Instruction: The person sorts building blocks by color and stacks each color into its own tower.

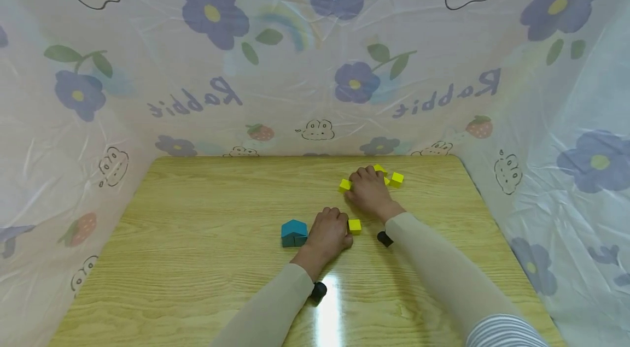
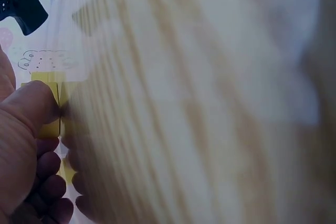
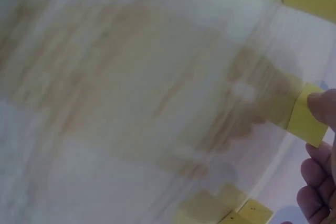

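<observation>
My left hand [image 1: 327, 235] is on the table, its thumb [image 2: 37, 103] against a yellow block [image 2: 50, 127] and its other fingers curled beneath in the left wrist view. The head view shows a yellow cube [image 1: 355, 227] just right of that hand. Left of it stand blue blocks [image 1: 294, 232] forming a house shape with a peaked top. Farther back, my right hand [image 1: 369, 191] reaches among yellow blocks. In the right wrist view its thumb [image 3: 323, 107] and curled fingers pinch a yellow block [image 3: 303, 115]; the head view hides this block under the hand.
Around the right hand lie a yellow cube [image 1: 345, 186] on its left, another yellow cube [image 1: 396, 180] on its right and a yellow block [image 1: 380, 169] behind. Black wrist devices [image 1: 319, 291] show beside both sleeves. A printed flower curtain [image 1: 305, 106] borders the wooden table [image 1: 197, 281].
</observation>
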The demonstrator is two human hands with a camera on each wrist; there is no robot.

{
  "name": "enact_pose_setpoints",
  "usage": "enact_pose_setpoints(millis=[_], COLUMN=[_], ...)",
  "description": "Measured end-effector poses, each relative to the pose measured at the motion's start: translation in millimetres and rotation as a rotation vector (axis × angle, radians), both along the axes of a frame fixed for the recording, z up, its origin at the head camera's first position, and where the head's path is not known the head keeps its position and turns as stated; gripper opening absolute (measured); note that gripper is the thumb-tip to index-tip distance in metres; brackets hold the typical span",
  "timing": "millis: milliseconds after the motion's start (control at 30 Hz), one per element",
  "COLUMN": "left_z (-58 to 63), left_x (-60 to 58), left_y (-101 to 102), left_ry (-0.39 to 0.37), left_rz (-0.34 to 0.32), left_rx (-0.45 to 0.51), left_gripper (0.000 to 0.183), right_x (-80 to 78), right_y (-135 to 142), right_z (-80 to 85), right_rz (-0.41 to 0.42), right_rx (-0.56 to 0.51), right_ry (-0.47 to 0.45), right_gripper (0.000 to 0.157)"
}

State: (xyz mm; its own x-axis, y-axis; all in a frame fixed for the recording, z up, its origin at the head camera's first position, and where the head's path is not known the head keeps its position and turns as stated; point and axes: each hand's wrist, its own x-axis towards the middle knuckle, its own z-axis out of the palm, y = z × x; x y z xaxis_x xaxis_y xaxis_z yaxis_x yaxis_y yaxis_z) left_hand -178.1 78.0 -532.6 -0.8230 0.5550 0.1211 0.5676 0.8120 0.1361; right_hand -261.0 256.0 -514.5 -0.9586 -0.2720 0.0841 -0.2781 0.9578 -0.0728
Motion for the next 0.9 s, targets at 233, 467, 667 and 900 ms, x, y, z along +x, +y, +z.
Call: enact_pose_setpoints(millis=[233,467,667,900], left_z=[-0.7,0.9,0.0,-0.2], left_x=[0.7,-2.0,-4.2,-3.3], left_y=[1,4,8,9], left_ry=[0.028,0.028,0.005,-0.008], left_rz=[-0.012,-0.02,-0.014,-0.016], left_rx=[-0.013,-0.055,-0.073,-0.067], left_gripper=[0.023,0.031,0.035,0.033], right_x=[8.5,31.8,57.4,77.8], right_y=[13,37,60,80], right_z=[3.2,9.5,15.3,16.2], right_rz=[-0.014,0.043,0.11,0.152], right_rx=[-0.037,-0.082,-0.088,-0.03], right_ry=[0.005,0.101,0.14,0.119], right_gripper=[0.039,0.042,0.041,0.038])
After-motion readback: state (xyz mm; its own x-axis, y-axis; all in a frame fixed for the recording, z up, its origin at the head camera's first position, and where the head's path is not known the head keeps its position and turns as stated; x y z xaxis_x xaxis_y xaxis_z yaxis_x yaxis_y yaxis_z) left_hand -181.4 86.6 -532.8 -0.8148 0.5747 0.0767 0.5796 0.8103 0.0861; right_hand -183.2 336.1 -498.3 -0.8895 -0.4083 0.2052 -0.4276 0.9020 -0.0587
